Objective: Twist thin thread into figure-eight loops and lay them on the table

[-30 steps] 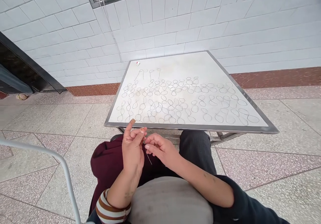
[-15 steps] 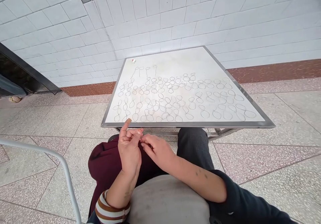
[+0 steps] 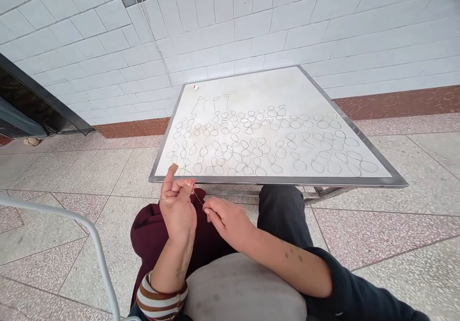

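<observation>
My left hand is raised over my lap, thumb and fingers pinching one end of a thin wire. My right hand pinches the other end just to the right, so the short wire runs between the two hands. Both hands hover just in front of the near edge of a metal-framed white table. On the table lie many bent wire loops, most shaped like figure eights, set out in rows. A few loops with straight stems lie at the far left.
A small red and white object sits at the table's far left corner. A dark red cloth covers my lap. A white metal tube curves across the lower left. A white tiled wall stands behind the table, on a speckled floor.
My hands have drifted slightly left and apart, and a short stretch of wire now shows between them. The view has shifted a little.
</observation>
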`<state>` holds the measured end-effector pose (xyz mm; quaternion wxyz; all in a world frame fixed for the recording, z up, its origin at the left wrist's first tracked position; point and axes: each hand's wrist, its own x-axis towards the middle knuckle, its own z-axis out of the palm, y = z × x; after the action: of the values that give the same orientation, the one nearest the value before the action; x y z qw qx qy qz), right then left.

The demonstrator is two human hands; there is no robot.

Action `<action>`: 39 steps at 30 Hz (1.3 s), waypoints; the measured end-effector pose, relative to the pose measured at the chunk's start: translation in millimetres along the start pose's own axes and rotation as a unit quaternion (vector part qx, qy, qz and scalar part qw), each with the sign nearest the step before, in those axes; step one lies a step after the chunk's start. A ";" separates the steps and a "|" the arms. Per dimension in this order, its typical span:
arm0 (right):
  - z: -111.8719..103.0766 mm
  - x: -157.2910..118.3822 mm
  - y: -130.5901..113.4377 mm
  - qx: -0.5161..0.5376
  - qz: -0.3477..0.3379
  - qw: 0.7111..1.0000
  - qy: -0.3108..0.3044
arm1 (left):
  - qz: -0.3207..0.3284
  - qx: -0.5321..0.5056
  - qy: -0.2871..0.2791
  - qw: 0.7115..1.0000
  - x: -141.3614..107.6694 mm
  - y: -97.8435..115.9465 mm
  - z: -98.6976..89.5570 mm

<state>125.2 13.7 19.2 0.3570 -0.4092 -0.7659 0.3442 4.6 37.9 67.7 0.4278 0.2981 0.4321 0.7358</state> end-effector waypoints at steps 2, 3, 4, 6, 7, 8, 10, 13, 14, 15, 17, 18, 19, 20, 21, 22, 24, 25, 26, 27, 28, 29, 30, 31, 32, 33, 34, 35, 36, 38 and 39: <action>1.0 -2.2 0.6 0.008 0.001 1.000 -0.011 | 0.007 -0.004 0.002 1.000 2.9 1.4 -1.7; 1.5 -3.3 1.0 0.010 0.002 1.000 -0.017 | 0.012 -0.007 0.002 1.000 4.1 1.5 -2.8; 1.7 -4.2 1.4 0.011 0.004 1.000 -0.022 | 0.015 -0.010 0.001 1.000 5.1 1.0 -4.0; 1.7 -5.4 2.2 0.009 0.013 0.999 -0.033 | 0.017 -0.003 -0.002 1.000 6.5 -1.2 -6.7; 1.5 -5.8 2.6 0.008 0.017 0.999 -0.040 | 0.016 0.003 -0.004 1.000 6.9 -2.8 -8.2; 1.2 -6.2 3.0 0.006 0.021 0.999 -0.047 | 0.014 0.010 -0.005 1.000 7.3 -4.4 -9.5; 0.8 -7.7 4.4 0.008 0.029 0.998 -0.061 | 0.011 0.017 -0.005 1.000 8.8 -6.4 -12.0; 0.5 -12.3 10.1 0.006 0.038 0.995 -0.090 | 0.020 0.014 0.008 1.000 14.8 -3.5 -15.2; 0.3 -14.1 13.3 0.004 0.041 0.993 -0.109 | 0.031 0.012 0.016 0.999 17.7 -0.8 -16.3; -0.4 -15.6 16.9 0.003 0.048 0.991 -0.125 | 0.045 0.010 0.024 0.999 20.5 2.3 -17.3; -3.4 -16.5 24.1 0.012 0.086 0.988 -0.124 | 0.065 0.012 0.035 0.997 24.8 8.4 -19.1; -5.8 -15.5 26.9 0.022 0.112 0.989 -0.098 | 0.066 0.015 0.034 0.997 25.4 10.5 -19.5; -8.7 -13.6 28.4 0.034 0.134 0.989 -0.060 | 0.058 0.020 0.029 0.998 24.8 11.5 -19.3; -11.6 -10.9 28.5 0.048 0.146 0.988 -0.018 | 0.044 0.024 0.020 0.999 22.8 11.2 -18.6; -14.3 -7.8 27.2 0.061 0.144 0.987 0.018 | 0.026 0.026 0.009 0.999 19.8 9.6 -17.2; -16.5 -4.5 24.8 0.073 0.131 0.988 0.042 | 0.006 0.028 -0.003 1.000 15.8 7.0 -15.2; -18.1 1.0 18.3 0.087 0.086 0.991 0.059 | -0.036 0.030 -0.028 0.999 6.7 -0.3 -10.5; -17.4 2.8 15.4 0.087 0.067 0.992 0.061 | -0.053 0.029 -0.040 0.997 2.3 -4.3 -8.2; -16.0 4.1 13.3 0.085 0.052 0.993 0.063 | -0.067 0.026 -0.053 0.996 -1.5 -8.3 -6.3; -14.2 4.6 12.2 0.081 0.043 0.994 0.063 | -0.076 0.024 -0.066 0.995 -4.7 -12.0 -4.8; -12.1 4.6 12.1 0.078 0.040 0.994 0.065 | -0.082 0.022 -0.078 0.993 -7.1 -15.3 -3.8; -10.2 4.2 12.7 0.077 0.042 0.994 0.069 | -0.084 0.022 -0.088 0.992 -8.8 -18.2 -3.2; -8.6 3.6 13.9 0.077 0.044 0.993 0.072 | -0.085 0.025 -0.095 0.992 -10.0 -20.5 -2.9; -7.4 2.9 15.4 0.077 0.047 0.993 0.075 | -0.085 0.030 -0.101 0.991 -10.8 -22.2 -2.8; -6.6 2.2 16.8 0.078 0.049 0.993 0.076 | -0.085 0.036 -0.103 0.990 -11.4 -23.3 -2.6; -6.1 1.7 18.1 0.079 0.050 0.993 0.076 | -0.084 0.042 -0.104 0.990 -11.9 -23.7 -2.4; -5.9 1.3 19.1 0.082 0.051 0.992 0.076 | -0.084 0.050 -0.105 0.990 -12.5 -23.6 -2.0; -5.8 1.1 19.8 0.086 0.051 0.992 0.077 | -0.085 0.058 -0.106 0.989 -13.0 -23.1 -1.5; -5.9 1.1 20.1 0.092 0.052 0.991 0.078 | -0.087 0.067 -0.109 0.988 -13.6 -22.2 -0.9; -6.4 1.2 20.1 0.107 0.053 0.989 0.082 | -0.091 0.078 -0.116 0.986 -14.8 -20.6 0.3; -6.6 1.4 19.9 0.114 0.055 0.989 0.083 | -0.092 0.078 -0.120 0.985 -15.3 -20.2 0.6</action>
<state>137.7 24.9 6.6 0.4443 -0.4347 -0.6658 0.4128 19.5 29.9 49.0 0.5175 0.3755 0.4596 0.6164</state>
